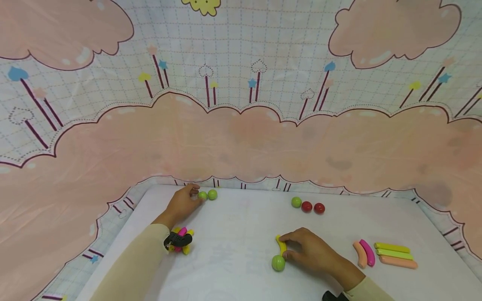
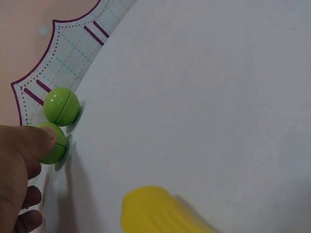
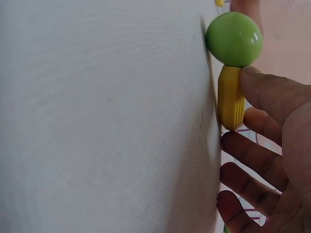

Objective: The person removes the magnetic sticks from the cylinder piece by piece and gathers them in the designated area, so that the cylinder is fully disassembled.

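Observation:
At the far left of the white table, my left hand (image 1: 183, 204) pinches a green ball (image 2: 54, 145), its thumb on the near side. A second green ball (image 2: 61, 107) sits right beside that one. My right hand (image 1: 312, 253), front and right of centre, pinches a curved yellow stick (image 1: 282, 246) between thumb and index finger; the other fingers are spread in the right wrist view. One end of the stick meets a green ball (image 3: 234, 39) lying on the table. Part of the stick is hidden behind the thumb.
Under my left wrist lies a cluster of yellow and pink pieces (image 1: 185, 249), partly hidden by the wrist camera. A green ball (image 1: 296, 202) and two red balls (image 1: 319, 208) form a row at the back. Curved pieces (image 1: 367, 252) and straight sticks (image 1: 394, 252) lie at right.

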A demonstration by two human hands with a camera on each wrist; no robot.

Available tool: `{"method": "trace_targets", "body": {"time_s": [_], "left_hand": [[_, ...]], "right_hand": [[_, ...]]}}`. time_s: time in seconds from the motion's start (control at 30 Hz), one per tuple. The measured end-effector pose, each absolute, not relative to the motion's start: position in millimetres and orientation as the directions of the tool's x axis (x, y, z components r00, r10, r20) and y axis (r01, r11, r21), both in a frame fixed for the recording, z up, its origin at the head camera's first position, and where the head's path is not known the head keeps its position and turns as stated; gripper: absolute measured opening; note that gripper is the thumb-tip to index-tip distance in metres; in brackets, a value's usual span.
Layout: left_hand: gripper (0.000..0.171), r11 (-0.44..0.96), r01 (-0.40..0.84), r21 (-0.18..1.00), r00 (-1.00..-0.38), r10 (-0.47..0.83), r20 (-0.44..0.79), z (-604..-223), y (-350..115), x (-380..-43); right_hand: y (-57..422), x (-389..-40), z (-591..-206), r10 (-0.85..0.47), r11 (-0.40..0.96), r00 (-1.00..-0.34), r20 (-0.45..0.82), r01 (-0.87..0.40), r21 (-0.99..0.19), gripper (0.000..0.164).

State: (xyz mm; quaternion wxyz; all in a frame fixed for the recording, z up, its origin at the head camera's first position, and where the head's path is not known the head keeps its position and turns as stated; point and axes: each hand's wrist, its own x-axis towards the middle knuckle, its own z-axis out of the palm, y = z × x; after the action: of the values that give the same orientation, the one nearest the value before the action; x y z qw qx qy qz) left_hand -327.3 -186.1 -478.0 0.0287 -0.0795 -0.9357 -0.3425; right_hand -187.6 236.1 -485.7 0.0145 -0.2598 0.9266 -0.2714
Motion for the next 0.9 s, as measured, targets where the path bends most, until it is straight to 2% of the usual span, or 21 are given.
{"method": "trace_targets", "body": {"time_s": [0.17, 0.37, 0.5, 0.67, 0.9], "left_hand": [[0.049, 0.772, 0.194, 0.605, -0.980, 0.124, 0.156, -470.5, -188.1, -327.4], [0.045, 0.752, 0.206, 0.626, -0.972, 0.083, 0.221, -456.7, -178.3, -320.7], [0.042, 0.720, 0.265, 0.641, -0.951, 0.084, 0.298, -449.3, -161.8, -310.8], [0.037, 0.659, 0.391, 0.642, -0.906, 0.155, 0.393, -447.3, -135.6, -293.2], [0.035, 0.600, 0.459, 0.655, -0.888, 0.281, 0.365, -448.6, -96.9, -258.6]], "right_hand": [[235.4, -188.5, -486.1, -0.489, 0.718, -0.866, 0.104, -0.467, -0.517, 0.037], [234.5, -189.4, -486.4, -0.491, 0.724, -0.866, 0.096, -0.466, -0.509, 0.037], [234.1, -189.0, -486.8, -0.488, 0.727, -0.867, 0.104, -0.469, -0.502, 0.036], [234.8, -187.5, -486.2, -0.486, 0.728, -0.867, 0.106, -0.469, -0.500, 0.037], [233.6, -188.8, -484.2, -0.483, 0.718, -0.872, 0.078, -0.446, -0.534, 0.039]]}}
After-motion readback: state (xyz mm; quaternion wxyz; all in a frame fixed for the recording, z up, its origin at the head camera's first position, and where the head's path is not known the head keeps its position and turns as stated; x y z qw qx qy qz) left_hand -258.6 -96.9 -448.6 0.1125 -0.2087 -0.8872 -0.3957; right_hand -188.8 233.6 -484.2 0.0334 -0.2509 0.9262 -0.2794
